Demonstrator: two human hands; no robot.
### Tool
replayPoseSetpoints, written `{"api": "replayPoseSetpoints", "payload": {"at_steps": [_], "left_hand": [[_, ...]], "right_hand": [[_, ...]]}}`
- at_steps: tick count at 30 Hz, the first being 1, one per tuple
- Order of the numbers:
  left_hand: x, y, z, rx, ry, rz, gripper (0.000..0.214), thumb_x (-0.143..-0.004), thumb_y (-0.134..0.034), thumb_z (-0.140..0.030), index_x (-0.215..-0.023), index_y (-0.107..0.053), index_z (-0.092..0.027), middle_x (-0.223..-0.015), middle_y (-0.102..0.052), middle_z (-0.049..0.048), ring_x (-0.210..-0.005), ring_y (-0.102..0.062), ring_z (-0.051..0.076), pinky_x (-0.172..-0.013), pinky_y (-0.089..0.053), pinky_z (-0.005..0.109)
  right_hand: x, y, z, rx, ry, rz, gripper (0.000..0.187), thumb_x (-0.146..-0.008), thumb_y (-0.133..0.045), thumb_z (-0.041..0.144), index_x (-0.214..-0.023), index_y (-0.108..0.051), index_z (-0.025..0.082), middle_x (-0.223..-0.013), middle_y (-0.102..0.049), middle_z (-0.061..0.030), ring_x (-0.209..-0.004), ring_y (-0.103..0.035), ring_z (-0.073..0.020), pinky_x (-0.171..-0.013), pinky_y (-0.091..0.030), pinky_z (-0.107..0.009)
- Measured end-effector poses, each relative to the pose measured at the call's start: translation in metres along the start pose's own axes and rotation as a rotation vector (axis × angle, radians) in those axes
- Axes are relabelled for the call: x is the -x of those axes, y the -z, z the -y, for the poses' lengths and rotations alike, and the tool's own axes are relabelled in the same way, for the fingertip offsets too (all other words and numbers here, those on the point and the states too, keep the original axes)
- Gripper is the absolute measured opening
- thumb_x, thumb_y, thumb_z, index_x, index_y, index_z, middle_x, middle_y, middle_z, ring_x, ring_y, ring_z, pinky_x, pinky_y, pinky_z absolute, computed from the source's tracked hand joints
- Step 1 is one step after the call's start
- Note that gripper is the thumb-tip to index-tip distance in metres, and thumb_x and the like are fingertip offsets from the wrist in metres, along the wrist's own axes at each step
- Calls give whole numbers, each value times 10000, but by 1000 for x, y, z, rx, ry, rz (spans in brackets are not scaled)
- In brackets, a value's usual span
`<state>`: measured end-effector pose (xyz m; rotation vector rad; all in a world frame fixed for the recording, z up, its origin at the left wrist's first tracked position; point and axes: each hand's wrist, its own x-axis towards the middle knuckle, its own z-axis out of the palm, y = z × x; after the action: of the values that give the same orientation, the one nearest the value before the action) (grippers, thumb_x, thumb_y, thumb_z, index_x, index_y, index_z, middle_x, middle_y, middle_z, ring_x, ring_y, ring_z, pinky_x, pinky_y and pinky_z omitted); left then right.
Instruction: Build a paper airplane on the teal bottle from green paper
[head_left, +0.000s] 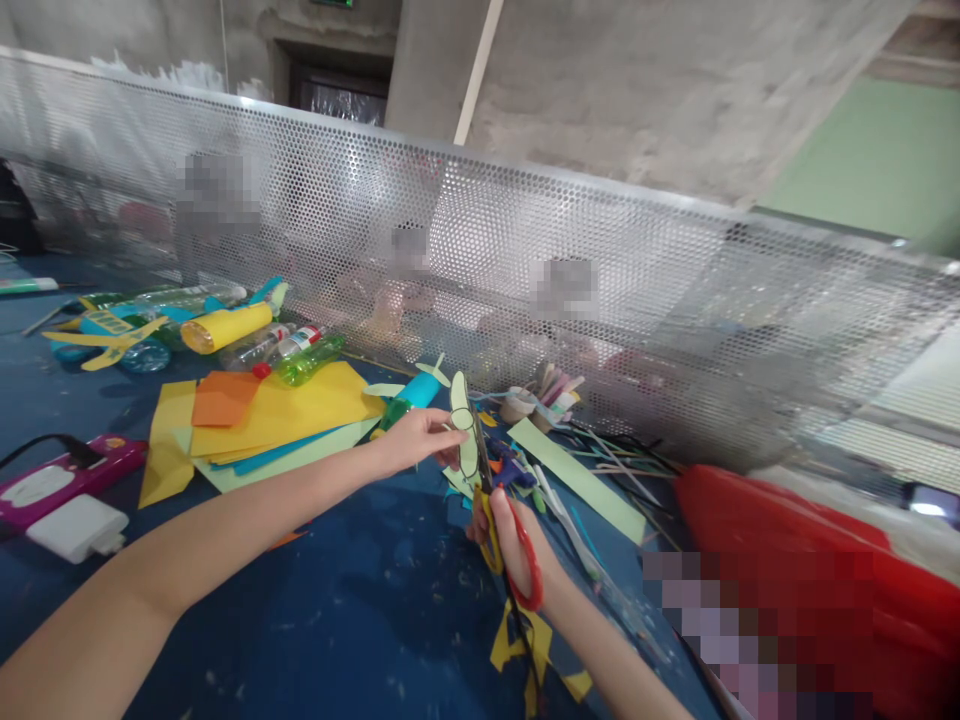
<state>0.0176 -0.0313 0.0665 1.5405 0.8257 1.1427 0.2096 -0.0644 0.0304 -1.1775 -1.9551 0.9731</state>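
Note:
Between thumb and fingers, my left hand (421,440) pinches a pale green paper piece (463,425) with dark outlines drawn on it. My right hand (510,535) grips scissors (534,570) with red and yellow handles. Their blades point away from me and lie along the right edge of the paper; whether they are parted I cannot tell. Just behind my left hand lies a blue and green bottle plane (414,392) with pale green paper wings. A blue glue gun (516,468) rests beside the scissor blades, partly hidden.
Coloured paper sheets (285,415) and plastic bottles (311,360) lie on the left, near a purple power strip (71,478). Yellow scraps (525,640) are in front. A pale green strip (577,480) and red plastic bag (787,560) lie right. A perforated metal screen (465,250) stands behind.

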Motion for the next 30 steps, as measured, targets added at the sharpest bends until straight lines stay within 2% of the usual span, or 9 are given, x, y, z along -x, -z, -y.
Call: {"api": "replayPoseSetpoints", "payload": {"at_steps": [4, 21, 30], "left_hand": [[0, -1, 0, 13, 13, 2, 245, -787, -602, -384, -720, -591, -149, -632, -666, 19, -583, -624, 133, -599, -492, 255], [3, -5, -4, 37, 49, -30, 212, -782, -599, -342, -729, -619, -138, -646, -672, 36, -590, -616, 132, -588, -469, 249], [2, -7, 0, 54, 47, -53, 230, -768, -622, -366, -750, -623, -137, -656, -674, 37, -603, -619, 146, -623, -484, 278]], "right_hand": [[0, -2, 0, -110, -27, 18, 560, -816, -283, 694, -544, -397, 218, -491, -415, 18, -495, -467, -145, -599, -469, -293], [2, -2, 2, -143, -88, 7, 559, -796, -324, 703, -496, -383, 236, -467, -413, 1, -472, -442, -158, -615, -511, -335], [2, -4, 0, -163, -144, -11, 524, -789, -356, 696, -543, -392, 235, -433, -370, 29, -440, -416, -146, -590, -516, -335]]}}
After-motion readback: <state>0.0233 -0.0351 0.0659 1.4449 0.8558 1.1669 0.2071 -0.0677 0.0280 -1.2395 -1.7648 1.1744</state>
